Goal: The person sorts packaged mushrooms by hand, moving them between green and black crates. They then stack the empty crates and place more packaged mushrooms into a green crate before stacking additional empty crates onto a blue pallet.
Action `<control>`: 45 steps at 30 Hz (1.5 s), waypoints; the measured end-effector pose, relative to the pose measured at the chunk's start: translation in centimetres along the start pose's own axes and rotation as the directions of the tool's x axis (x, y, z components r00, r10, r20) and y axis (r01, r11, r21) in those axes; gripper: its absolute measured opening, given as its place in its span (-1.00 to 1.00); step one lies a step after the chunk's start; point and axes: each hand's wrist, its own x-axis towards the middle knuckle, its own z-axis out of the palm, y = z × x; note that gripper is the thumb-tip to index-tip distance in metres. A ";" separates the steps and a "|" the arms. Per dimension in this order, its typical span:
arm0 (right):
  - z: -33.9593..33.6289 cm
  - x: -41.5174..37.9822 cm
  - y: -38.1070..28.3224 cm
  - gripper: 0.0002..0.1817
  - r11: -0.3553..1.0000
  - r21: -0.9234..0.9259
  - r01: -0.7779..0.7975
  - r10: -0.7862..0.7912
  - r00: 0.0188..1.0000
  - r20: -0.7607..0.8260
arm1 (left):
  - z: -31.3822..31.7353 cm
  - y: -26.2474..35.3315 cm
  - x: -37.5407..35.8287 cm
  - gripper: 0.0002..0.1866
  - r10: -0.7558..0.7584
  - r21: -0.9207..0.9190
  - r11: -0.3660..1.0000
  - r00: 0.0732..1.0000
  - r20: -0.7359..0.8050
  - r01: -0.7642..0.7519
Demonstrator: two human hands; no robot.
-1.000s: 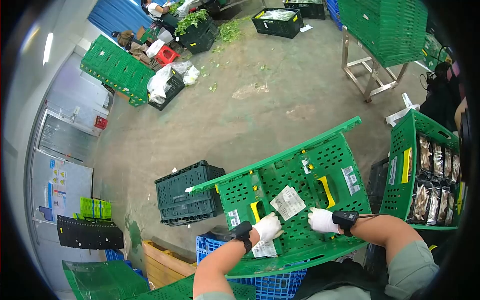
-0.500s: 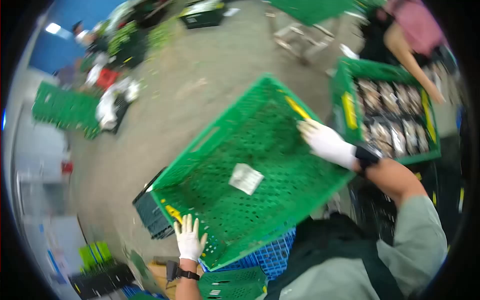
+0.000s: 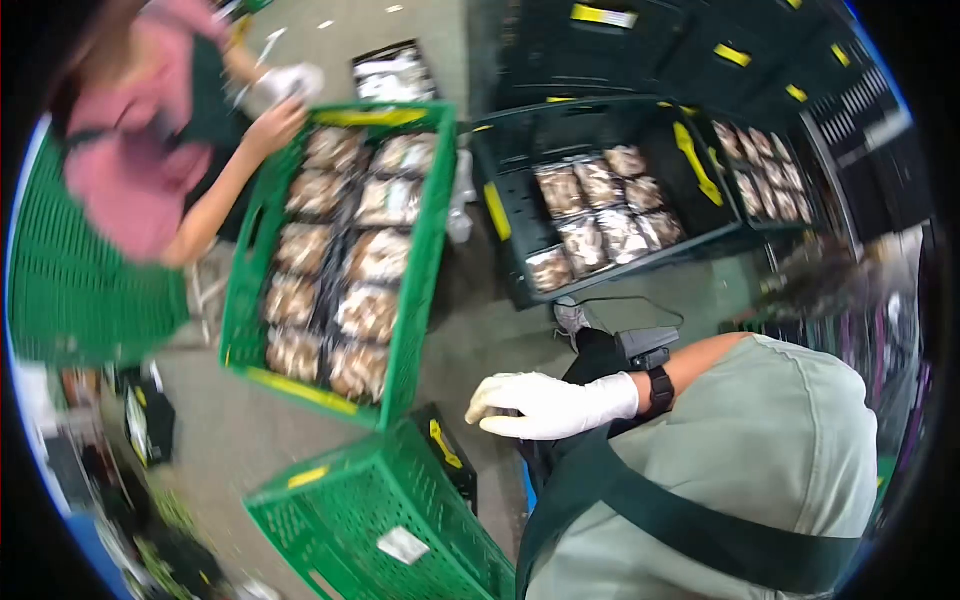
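My right hand (image 3: 550, 405), in a white glove, reaches leftward in mid-air. Its fingers are loosely curved, the thumb stands apart from them, and nothing is in its grasp. A black strap with a grey box sits on the wrist. My left hand is out of view. Below and left of my right hand, a green perforated crate (image 3: 370, 480) stands tilted, a white paper label (image 3: 403, 545) on it. Up and to the left is another green crate (image 3: 425, 250), filled with two rows of wrapped packs (image 3: 370, 313) of what look like mushrooms.
Ahead, a black crate (image 3: 510, 270) holds several similar packs (image 3: 598, 185); another black crate with packs (image 3: 765, 180) stands to its right. Stacked black crates (image 3: 620, 60) rise behind. A co-worker in pink (image 3: 150, 130) has both hands at the filled green crate's far end.
My view has swung right, bringing the co-worker from upper right to upper left. My right hand has let go of the green crate's rim. My left hand has left the view.
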 end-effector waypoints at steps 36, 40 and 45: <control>-42.3 3.6 52.6 -0.66 0.715 -0.659 -0.235 0.191 0.972 -0.140 | 26.2 77.6 -11.5 -0.70 0.702 -0.538 0.698 0.299 0.647 -0.472; -44.1 1.2 48.8 -0.72 0.709 -0.704 -0.050 -0.128 0.972 -0.199 | 21.7 80.1 -14.0 -0.87 0.868 -0.743 0.497 0.255 0.426 -0.449; -50.2 -2.4 36.9 -0.87 0.490 -0.872 0.003 -0.351 0.916 -0.194 | 23.7 84.5 -19.7 -0.56 0.893 -0.530 0.051 -0.198 0.404 -0.847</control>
